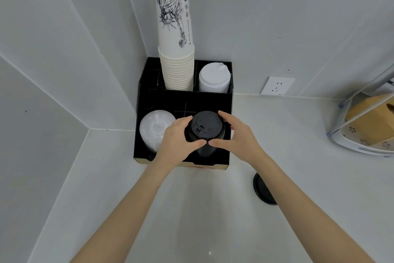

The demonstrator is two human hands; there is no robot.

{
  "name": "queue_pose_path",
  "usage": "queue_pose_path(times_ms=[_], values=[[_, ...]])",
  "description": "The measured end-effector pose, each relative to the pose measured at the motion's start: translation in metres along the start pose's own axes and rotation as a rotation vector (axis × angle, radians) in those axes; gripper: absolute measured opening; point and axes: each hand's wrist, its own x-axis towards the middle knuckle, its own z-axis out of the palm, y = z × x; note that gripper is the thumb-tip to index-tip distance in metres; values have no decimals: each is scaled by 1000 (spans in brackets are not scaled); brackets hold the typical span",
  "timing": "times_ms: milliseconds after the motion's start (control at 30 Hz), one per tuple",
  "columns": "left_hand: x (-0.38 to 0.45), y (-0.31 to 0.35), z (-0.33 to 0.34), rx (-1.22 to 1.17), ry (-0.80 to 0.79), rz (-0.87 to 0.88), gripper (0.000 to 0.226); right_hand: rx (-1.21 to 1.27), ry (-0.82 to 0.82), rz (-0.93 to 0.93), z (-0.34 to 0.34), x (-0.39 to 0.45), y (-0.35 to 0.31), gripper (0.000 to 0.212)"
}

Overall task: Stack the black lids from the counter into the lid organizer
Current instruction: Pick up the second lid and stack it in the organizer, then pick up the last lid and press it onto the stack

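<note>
Both hands, the left hand [178,137] and right hand [236,134], cup the stack of black lids [205,129] over the lid organizer [185,98]; an uneven squeeze could topple it.

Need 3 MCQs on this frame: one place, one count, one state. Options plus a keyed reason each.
1. Where does the loose black lid lie?
A. on the counter by the right forearm
B. in the back left compartment
C. on the cup stack

2. How many hands touch the black lid stack?
A. none
B. one
C. two

3. The front left compartment of the organizer holds:
A. nothing
B. clear lids
C. paper cups

Key: 1 A, it rests on the counter in front of the organizer; 2 C, the left hand and right hand grip it from either side; 3 B, the clear lids fill it.
</note>
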Motion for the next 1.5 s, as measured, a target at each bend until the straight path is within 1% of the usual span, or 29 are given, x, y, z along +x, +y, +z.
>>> queue_pose_path(times_ms=[100, 200, 333, 400, 467, 567, 700, 767, 833, 933, 1067, 1167, 1267, 1500], values=[[-4, 4, -2, 23, 6, 19, 67, -8, 8, -17, -1, -6, -1, 84], [-9, 10, -2, 23, 37, 56, 64, -11, 26, -28, -7, -15, -1, 78], [-16, 18, 4, 13, 135, 82, 56, -12, 93, -37, -22, -29, -2, 61], [-22, 25, 10, 0, 152, 115, 51, 19, 137, -16, -32, -39, 0, 51], [-29, 33, 19, -14, 132, 148, 46, 56, 172, 22, -40, -51, 5, 41], [-38, 38, 40, -31, 61, 153, 43, 74, 197, 81, -50, -70, 22, 29], [-52, 42, 76, -47, -94, 117, 44, 30, 224, 159, -60, -97, 55, 23], [-58, 41, 94, -42, -176, 101, 47, 3, 225, 194, -62, -110, 74, 25], [-62, 38, 109, -26, -258, 72, 52, -32, 201, 223, -62, -120, 90, 32], [-65, 33, 133, 4, -365, 21, 61, -75, 141, 285, -66, -131, 111, 52], [-66, 30, 153, 42, -435, -23, 73, -175, 46, 308, -65, -138, 124, 82], [-65, 30, 166, 29, -454, -28, 73, -254, -1, 305, -63, -137, 133, 94], [-63, 28, 176, 14, -439, -24, 72, -272, -11, 300, -60, -134, 138, 95], [-66, 22, 189, 17, -429, -61, 69, -241, 17, 261, -57, -130, 142, 79]])
